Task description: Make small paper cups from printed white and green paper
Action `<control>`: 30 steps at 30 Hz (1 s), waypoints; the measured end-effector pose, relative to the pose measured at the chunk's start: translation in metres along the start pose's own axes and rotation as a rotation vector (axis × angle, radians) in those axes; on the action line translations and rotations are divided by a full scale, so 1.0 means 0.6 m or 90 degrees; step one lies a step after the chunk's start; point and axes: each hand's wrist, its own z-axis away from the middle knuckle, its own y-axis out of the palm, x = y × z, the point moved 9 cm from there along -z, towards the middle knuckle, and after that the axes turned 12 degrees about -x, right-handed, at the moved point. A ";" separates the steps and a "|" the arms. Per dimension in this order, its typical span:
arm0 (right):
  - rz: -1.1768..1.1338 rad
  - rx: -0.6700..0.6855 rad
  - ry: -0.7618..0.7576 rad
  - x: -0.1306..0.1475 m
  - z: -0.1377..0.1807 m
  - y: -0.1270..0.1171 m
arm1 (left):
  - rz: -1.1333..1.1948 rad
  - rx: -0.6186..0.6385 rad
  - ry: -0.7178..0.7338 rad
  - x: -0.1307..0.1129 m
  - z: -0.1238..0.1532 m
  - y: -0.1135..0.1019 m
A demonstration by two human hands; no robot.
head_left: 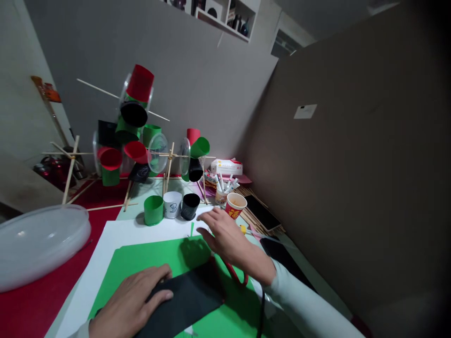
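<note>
My left hand (137, 296) is on the black paper (192, 295), its thumb on top and its fingers curled at the upper edge. The black paper lies over a green sheet (151, 256). My right hand (222, 233) hovers over the far edge of the green sheet, fingers apart and nothing in them. Just beyond its fingertips stands a black paper cylinder (190, 206), beside a white cylinder (172, 205) marked with a curled figure and a green cylinder (153, 210). Red-handled scissors (235, 273) lie partly hidden under my right forearm.
Behind stands a stick frame (170, 164) carrying clear discs and coloured paper cylinders. To the right are a red paper cup (235, 206), a cup of pens (222, 192), a phone (262, 212) and a brown wall (338, 188). A clear plastic lid (42, 244) sits at left.
</note>
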 end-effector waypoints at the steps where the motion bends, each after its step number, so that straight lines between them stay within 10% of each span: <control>1: 0.015 0.000 -0.012 0.005 -0.029 0.004 | 0.000 0.001 0.001 -0.001 0.001 0.002; 7: 0.093 0.019 -0.050 0.028 -0.171 0.073 | 0.011 0.014 -0.011 0.002 0.003 0.005; 13: 0.098 0.024 -0.050 0.029 -0.203 0.116 | 0.060 0.017 0.003 0.010 0.009 0.010; 22: -0.055 -0.109 0.000 0.011 -0.206 0.009 | 0.154 0.011 -0.046 0.001 0.009 0.006; 30: -0.292 -0.093 -0.078 0.064 -0.102 -0.088 | 0.346 -0.086 -0.203 0.028 -0.027 -0.049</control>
